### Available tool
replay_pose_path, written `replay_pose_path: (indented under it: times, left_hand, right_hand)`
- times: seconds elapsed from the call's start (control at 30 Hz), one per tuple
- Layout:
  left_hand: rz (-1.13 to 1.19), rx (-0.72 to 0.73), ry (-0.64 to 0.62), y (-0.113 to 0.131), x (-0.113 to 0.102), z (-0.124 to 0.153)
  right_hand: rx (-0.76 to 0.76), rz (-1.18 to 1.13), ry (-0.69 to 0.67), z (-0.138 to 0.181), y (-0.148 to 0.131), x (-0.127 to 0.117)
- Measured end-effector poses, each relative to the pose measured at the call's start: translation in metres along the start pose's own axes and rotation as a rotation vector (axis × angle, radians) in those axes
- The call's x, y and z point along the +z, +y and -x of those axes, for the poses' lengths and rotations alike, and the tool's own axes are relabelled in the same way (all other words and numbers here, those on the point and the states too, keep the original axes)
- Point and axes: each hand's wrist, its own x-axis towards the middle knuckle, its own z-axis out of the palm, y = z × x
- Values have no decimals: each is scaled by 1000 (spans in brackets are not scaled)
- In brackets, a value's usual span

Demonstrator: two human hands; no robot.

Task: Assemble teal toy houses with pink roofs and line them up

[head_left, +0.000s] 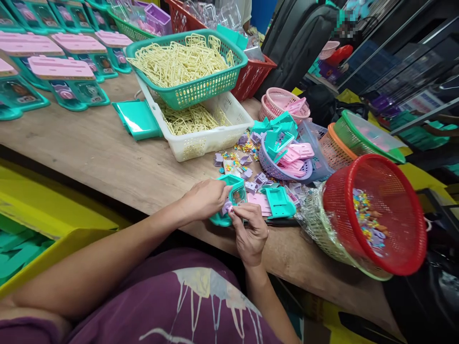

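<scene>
My left hand [205,197] is closed around a teal plastic toy case [232,190] at the near edge of the wooden table [107,153]. My right hand [251,234] pinches a small purple piece [227,207] and presses it against the lower front of the case. Just right of the case lie a pink flat part [261,201] and a teal ribbed part [280,202]. Small purple pieces and coloured bits [238,160] are scattered behind them.
A purple basket [272,167] holds teal and pink parts. A tilted red basket [394,215] with coloured bits sits at the right. A teal basket [186,91] of cream clips is stacked on a white basket [208,138]. Finished teal-and-pink toys [60,76] line the far left. Yellow bin [53,224] below.
</scene>
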Motion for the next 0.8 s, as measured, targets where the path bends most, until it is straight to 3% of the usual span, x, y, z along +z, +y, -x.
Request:
replay_pose_path:
  times: [0.1, 0.27, 0.53, 0.7, 0.8]
  left_hand:
    - [161, -17, -9, -2, 2, 0]
    - [149, -84, 28, -3, 8, 4]
    - [-77, -28, 63, 10, 13, 14]
    - [-93, -3, 32, 19, 12, 17]
    - [-70, -19, 37, 21, 12, 16]
  right_hand:
    - [62, -22, 9, 1, -11, -1]
    - [113, 32, -61, 0, -20, -4]
    - [-71, 350, -223, -7, -39, -19]
    - [-71, 435, -353, -14, -43, -29]
    - [-97, 424, -319, -8, -40, -26]
